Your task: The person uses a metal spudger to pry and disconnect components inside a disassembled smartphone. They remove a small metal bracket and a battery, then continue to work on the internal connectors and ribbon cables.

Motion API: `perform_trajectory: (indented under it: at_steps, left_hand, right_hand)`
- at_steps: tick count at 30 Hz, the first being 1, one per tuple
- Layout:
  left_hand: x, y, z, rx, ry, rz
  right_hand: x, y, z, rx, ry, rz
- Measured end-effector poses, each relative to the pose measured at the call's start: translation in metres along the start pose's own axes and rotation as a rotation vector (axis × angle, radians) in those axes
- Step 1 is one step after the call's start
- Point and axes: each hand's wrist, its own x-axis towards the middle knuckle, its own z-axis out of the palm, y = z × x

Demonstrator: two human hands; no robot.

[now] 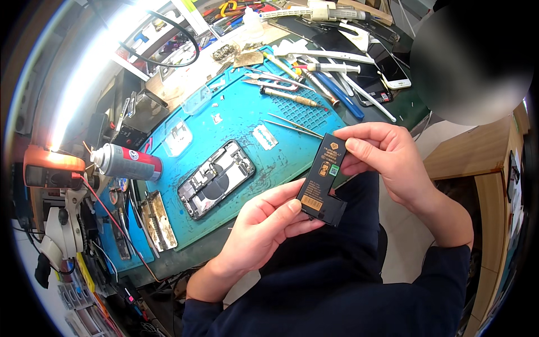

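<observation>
A black phone battery [323,178] with gold print and a small green label is held tilted in front of me. My left hand [266,224] grips its lower end, thumb on the face. My right hand [379,157] pinches the upper end. Just left of them an opened phone [216,178] lies on the blue mat [269,168], its insides showing. Metal tweezers [289,125] lie beyond the battery, beside a razor blade [265,137].
A spray can [126,163], an orange multimeter [50,168] and a metal plate [158,220] are at left. Screwdrivers [297,98], pliers, syringes and phones [390,67] crowd the back. A wooden cabinet [469,151] stands right. A bright lamp [78,73] shines at upper left.
</observation>
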Motion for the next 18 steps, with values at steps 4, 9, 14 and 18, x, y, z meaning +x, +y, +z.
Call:
perform_trajectory:
  at_steps: [4, 9, 14, 18]
  left_hand:
    - [-0.001, 0.002, 0.007, 0.044, 0.058, 0.007]
    - [-0.002, 0.002, 0.006, 0.056, 0.054, 0.007]
    - [-0.001, 0.002, -0.003, -0.068, -0.015, -0.003]
    - [-0.005, 0.005, 0.003, -0.097, 0.053, 0.010]
  right_hand:
    - [-0.001, -0.003, 0.001, 0.000, -0.008, 0.001]
    - [-0.005, -0.009, 0.002, -0.003, -0.022, 0.000]
    - [-0.006, -0.008, 0.001, 0.014, -0.040, -0.014]
    - [-0.006, 0.001, 0.002, 0.025, -0.047, -0.050]
